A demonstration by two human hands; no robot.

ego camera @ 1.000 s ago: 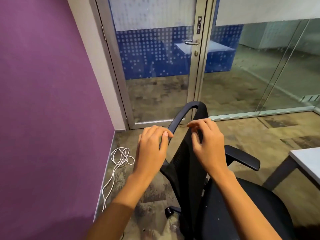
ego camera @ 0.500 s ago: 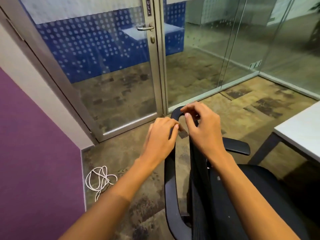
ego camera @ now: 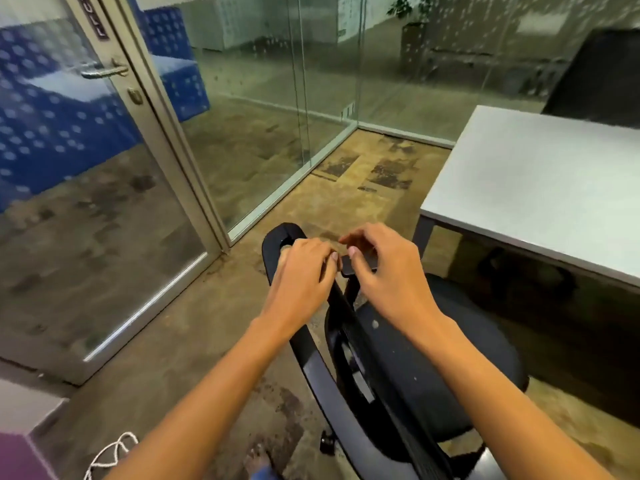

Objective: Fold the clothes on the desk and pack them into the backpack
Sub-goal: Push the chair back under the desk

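The person's two hands are close together, almost touching, right in front of them at 12 o'clock. The left hand [ego camera: 301,275] holds the top of the black chair [ego camera: 450,348], with its fingers bent over the curved back. The right hand [ego camera: 391,275] is just beside it with bent fingers, but I cannot tell if it grips the chair or only hangs over it. The chair's round seat sits toward 3 o'clock, close to the desk [ego camera: 540,188]. The desk is at 2 o'clock, and the part I can see has a flat grey top. Past its far edge is a dark shape [ego camera: 595,77]; I cannot tell what it is. A glass door [ego camera: 86,202] with a silver handle [ego camera: 104,71] stands at 10 o'clock. A white cord [ego camera: 110,452] lies on the brown floor [ego camera: 346,195] at 7 o'clock.
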